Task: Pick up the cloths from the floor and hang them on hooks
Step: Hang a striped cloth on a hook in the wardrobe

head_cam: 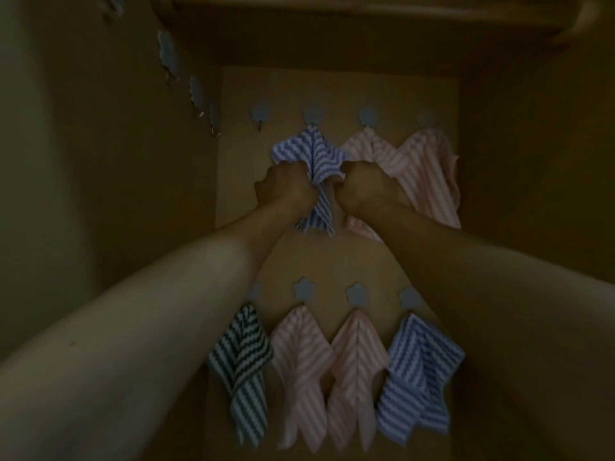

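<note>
dim shot, cardboard-coloured back panel (339,261) w/ two rows of blue flower-shaped hooks. top row, l to r: bare hook (260,113), then blue striped cloth (311,151) hung from 2nd hook (312,115) — long axis runs straight down the panel, tip at the hook, tail end below the hands. left hand (286,188) and right hand (364,186) both fisted tight on its middle, one each side. next, two pink striped cloths (429,174) on the hooks to the right. bottom row: green striped cloth (241,364), pink cloth (299,361), another pink cloth (357,364), second blue cloth (416,377), all hanging points-up. more hooks on left side wall (100,161). no readable writing.
</note>
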Motion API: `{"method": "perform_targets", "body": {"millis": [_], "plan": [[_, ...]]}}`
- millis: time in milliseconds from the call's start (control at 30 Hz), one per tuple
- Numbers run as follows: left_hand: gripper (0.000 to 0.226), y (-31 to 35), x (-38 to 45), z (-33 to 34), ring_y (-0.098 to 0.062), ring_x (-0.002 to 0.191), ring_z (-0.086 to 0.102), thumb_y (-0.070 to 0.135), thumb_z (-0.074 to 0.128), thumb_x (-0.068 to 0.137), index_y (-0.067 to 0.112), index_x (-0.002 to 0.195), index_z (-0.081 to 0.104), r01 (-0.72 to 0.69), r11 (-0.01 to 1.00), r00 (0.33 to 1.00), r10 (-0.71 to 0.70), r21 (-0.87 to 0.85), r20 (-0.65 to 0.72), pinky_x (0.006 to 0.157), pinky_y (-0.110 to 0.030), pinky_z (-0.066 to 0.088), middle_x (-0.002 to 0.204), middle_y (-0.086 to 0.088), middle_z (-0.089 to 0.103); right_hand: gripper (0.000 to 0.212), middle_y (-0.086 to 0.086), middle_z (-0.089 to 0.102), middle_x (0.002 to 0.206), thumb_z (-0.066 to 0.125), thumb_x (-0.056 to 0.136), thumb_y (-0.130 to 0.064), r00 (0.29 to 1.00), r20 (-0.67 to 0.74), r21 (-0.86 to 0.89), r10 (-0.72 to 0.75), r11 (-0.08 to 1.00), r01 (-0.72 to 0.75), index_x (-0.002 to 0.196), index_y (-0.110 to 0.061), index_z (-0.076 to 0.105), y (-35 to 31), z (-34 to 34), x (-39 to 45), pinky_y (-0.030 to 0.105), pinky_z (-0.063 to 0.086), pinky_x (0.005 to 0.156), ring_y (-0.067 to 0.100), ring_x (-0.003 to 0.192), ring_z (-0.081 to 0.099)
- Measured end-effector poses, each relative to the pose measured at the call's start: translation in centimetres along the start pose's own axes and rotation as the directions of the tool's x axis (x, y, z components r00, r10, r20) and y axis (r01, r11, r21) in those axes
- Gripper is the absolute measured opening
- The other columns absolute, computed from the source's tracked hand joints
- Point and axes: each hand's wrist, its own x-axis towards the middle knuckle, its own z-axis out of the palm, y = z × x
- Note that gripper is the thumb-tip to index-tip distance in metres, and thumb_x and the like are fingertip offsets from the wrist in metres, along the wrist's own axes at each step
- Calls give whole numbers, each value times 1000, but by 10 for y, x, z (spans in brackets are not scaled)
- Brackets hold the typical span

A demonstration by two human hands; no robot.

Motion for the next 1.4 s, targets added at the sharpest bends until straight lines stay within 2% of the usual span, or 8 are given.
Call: {"method": "perform_targets", "body": {"millis": [133,233,400,733,900,1133,1267,1400], "plan": [[30,1,-40,-13,-24,108,59,33,54,97,13,117,62,-11,999,992,17,-51,127,92,-40,52,121,-8,62,37,15,56,132,42,102,-27,997,83,-50,-11,999,15,132,-9,53,0,-13,-37,27,40,83,28,118,53],[32,4,-73,-27,-26,106,58,37,53,96,16,118,60,4,1000,986,-8,22,164,91,-41,50,118,-9,61,46,13,49,141,43,102,-31,986,162,-29,31,999,-26,144,-12,40,-1,-27,-66,27,36,98,27,127,45],[51,15,-129,-44,-30,125,46,46,46,97,26,144,40,59,984,975,-93,168,201,101,-44,42,138,-8,49,45,14,48,138,43,100,-35,971,233,47,49,997,-61,140,-15,43,-6,-50,-117,34,41,99,29,124,46],[52,67,-284,-73,-32,135,37,46,42,97,29,146,38,158,974,945,-197,162,260,107,-44,28,146,-8,44,56,16,48,138,51,96,-39,933,358,173,25,981,-93,146,-18,38,-5,-110,-260,37,44,97,34,124,47],[51,87,-366,-91,-31,134,39,45,41,97,32,146,37,217,960,911,-264,176,317,108,-48,28,146,-6,45,48,16,54,133,52,96,-35,908,419,214,21,969,-122,138,-13,47,-1,-140,-342,35,44,91,33,120,52],[52,100,-456,-128,-29,142,27,45,43,99,34,148,33,234,956,905,-280,177,320,115,-56,16,154,-3,34,41,14,55,125,54,94,-30,879,476,297,21,937,-183,132,-15,51,-16,-180,-426,39,47,92,34,116,53],[53,106,-506,-143,-26,146,22,49,44,98,37,149,30,254,961,895,-278,112,349,116,-57,12,157,1,31,53,9,49,136,56,94,-38,878,475,268,52,942,-201,143,-25,40,-30,-203,-479,38,45,94,29,124,49],[57,111,-562,-155,-24,147,19,53,43,98,40,151,26,370,928,832,-349,39,431,117,-55,14,159,5,26,58,2,41,148,56,93,-43,842,521,185,136,946,-267,146,-32,35,-41,-223,-544,38,39,104,23,135,40]]}}
